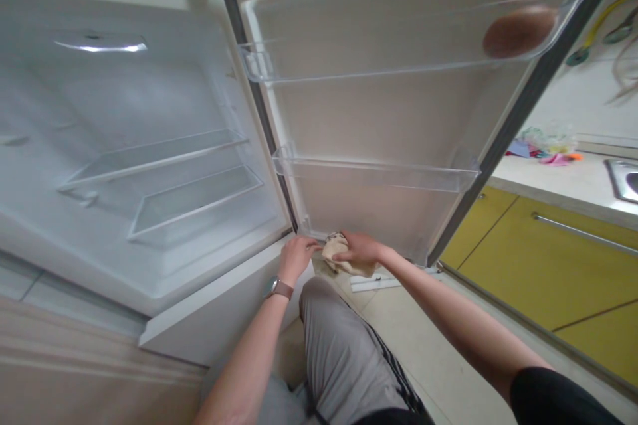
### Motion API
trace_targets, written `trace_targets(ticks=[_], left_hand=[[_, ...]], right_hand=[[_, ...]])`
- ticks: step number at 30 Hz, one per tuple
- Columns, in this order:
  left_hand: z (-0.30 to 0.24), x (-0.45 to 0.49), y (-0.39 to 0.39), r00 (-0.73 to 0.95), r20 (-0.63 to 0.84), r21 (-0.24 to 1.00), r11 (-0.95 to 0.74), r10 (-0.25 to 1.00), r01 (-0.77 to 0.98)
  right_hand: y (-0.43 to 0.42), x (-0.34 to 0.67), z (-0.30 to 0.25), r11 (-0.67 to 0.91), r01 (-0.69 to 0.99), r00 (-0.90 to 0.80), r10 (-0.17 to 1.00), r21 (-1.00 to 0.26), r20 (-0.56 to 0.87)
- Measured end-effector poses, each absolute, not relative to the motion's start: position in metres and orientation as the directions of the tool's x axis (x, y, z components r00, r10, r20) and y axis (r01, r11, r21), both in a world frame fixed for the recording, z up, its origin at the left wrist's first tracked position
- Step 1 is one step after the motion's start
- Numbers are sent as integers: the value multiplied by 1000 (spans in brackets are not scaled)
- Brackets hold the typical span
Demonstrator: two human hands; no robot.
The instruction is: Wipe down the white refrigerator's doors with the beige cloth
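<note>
My right hand [361, 249] is closed on a beige cleaning cloth [351, 265] at the lower edge of the open fridge door [359, 113]. Part of the cloth hangs below the fingers. Close to the door's lower hinge corner, my left hand [298, 257] has its fingers stretched toward the cloth, with nothing visible in them. Whether those fingertips touch the door or the cloth is hard to tell. A watch [272, 287] is on the left wrist. Clear door shelves [379, 174] run across the door's inner side above both hands.
The lit fridge interior [164, 93] on the left holds glass shelves [194, 202]. A brown rounded object [518, 32] shows at the upper door shelf. On the right are yellow cabinets [543, 259] and a counter [588, 179] with colourful items. A white strip [373, 281] lies on the floor.
</note>
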State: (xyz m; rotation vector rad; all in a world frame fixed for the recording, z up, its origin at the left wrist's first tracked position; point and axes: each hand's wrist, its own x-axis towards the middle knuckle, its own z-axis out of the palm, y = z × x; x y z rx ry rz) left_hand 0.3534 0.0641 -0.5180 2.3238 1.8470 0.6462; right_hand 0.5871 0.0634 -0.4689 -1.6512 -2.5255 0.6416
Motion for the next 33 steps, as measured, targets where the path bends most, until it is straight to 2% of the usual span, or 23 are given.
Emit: trace_targets(ticks=[9,13,19,33], left_hand=[[-518,358,63,159,268,366,-253,950,895],[-517,363,62,150,284,377,-254,947,891],[-519,364,62,144,289,383,-252,946,889],[-528,358,65,155,323,374,-276,934,885]], right_hand=[[33,643,-467,277,959,-282,950,-56,-135],[23,669,-466,208,978,-204,972,29,-116],[18,665,-468,158,985,-153,985,73,-74],[9,660,-467,154,987,-152,987,45,-50]])
